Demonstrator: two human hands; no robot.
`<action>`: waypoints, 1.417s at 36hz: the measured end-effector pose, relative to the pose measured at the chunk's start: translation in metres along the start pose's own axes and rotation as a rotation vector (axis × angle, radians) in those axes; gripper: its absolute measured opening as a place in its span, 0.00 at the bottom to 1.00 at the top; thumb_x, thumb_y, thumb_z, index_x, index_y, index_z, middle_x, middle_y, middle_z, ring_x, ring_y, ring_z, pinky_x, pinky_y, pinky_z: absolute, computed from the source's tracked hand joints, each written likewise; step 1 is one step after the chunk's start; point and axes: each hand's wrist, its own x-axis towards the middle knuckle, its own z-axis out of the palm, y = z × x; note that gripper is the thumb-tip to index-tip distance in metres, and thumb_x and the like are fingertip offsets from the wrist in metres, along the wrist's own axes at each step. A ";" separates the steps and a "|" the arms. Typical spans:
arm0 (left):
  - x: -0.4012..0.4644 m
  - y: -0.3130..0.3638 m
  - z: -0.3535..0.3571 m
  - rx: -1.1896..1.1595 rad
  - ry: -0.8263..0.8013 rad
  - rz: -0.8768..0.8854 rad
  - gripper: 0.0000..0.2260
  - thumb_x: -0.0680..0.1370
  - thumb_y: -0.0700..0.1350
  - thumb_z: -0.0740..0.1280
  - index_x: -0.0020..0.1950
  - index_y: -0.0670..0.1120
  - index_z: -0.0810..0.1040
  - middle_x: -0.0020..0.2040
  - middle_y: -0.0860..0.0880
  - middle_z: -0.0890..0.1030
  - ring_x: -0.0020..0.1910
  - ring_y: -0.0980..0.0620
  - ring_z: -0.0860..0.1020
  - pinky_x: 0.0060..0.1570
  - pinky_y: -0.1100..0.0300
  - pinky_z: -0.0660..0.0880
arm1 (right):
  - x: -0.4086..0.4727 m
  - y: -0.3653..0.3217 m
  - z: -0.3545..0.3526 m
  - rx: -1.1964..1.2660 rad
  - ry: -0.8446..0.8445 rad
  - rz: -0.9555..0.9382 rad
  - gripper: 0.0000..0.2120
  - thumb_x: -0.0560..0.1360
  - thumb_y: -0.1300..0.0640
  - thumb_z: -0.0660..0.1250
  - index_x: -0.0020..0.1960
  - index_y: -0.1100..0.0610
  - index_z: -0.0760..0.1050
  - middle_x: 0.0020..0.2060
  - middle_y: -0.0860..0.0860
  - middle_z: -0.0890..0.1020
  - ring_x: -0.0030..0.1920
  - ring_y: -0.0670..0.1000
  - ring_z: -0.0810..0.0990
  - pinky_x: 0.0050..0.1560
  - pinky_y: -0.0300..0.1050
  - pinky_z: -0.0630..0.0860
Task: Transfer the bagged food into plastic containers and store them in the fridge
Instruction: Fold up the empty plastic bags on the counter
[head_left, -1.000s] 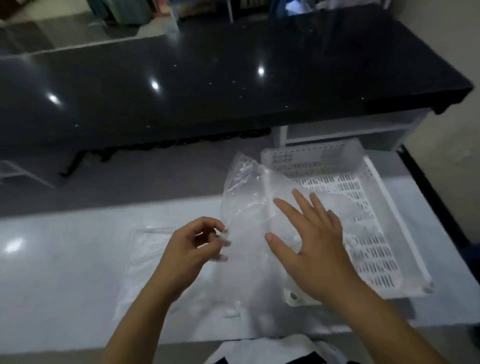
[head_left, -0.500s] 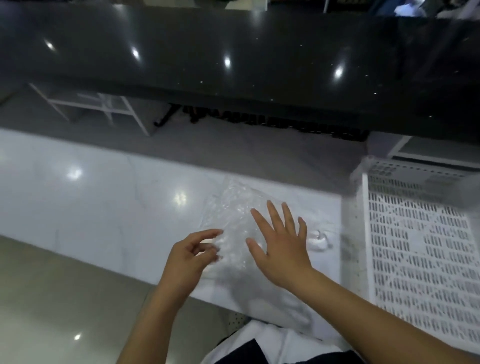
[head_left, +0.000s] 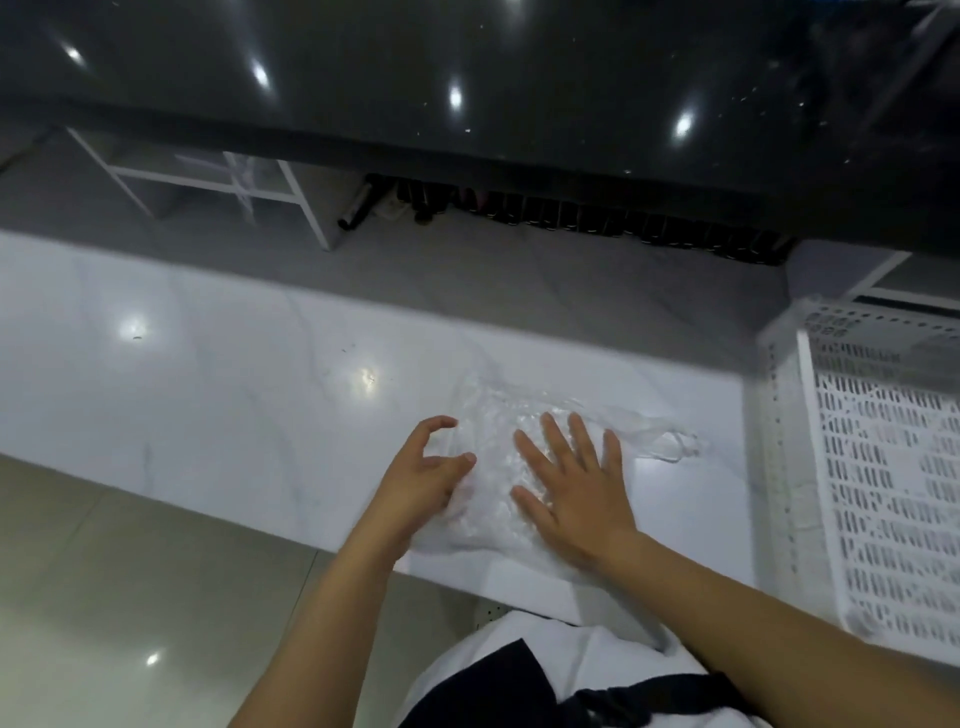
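Right hand (head_left: 582, 493) flat on plastic bag (head_left: 498, 467), left hand (head_left: 421, 473) half-curled

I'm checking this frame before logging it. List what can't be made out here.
- Clear plastic bag, head view: transparent and crumpled, partly under the right hand; contents cannot be told.
- Left hand: fingers curled at the bag's edge; whether they pinch it is unclear.
- White slotted tray: cut off by the right edge.
- Dark items under the black counter: too small and shadowed.
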 end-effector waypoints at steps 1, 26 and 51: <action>0.004 0.001 0.000 -0.003 -0.032 0.016 0.16 0.79 0.43 0.70 0.62 0.61 0.74 0.47 0.45 0.86 0.44 0.45 0.86 0.40 0.56 0.83 | 0.000 0.000 0.000 0.005 0.012 0.001 0.31 0.79 0.32 0.40 0.80 0.39 0.41 0.81 0.48 0.43 0.80 0.57 0.37 0.74 0.67 0.36; 0.041 -0.004 0.064 0.989 0.124 0.673 0.25 0.84 0.48 0.50 0.82 0.48 0.55 0.83 0.48 0.52 0.82 0.46 0.45 0.80 0.51 0.43 | 0.027 0.004 -0.003 -0.002 0.138 0.207 0.27 0.81 0.39 0.46 0.79 0.43 0.54 0.80 0.51 0.56 0.80 0.57 0.49 0.74 0.65 0.37; 0.082 -0.031 0.043 1.130 0.118 0.520 0.30 0.80 0.65 0.37 0.82 0.60 0.42 0.83 0.49 0.39 0.80 0.46 0.33 0.77 0.42 0.36 | 0.043 0.048 -0.020 0.048 0.062 0.417 0.29 0.81 0.37 0.36 0.80 0.42 0.35 0.80 0.49 0.38 0.79 0.54 0.34 0.76 0.64 0.37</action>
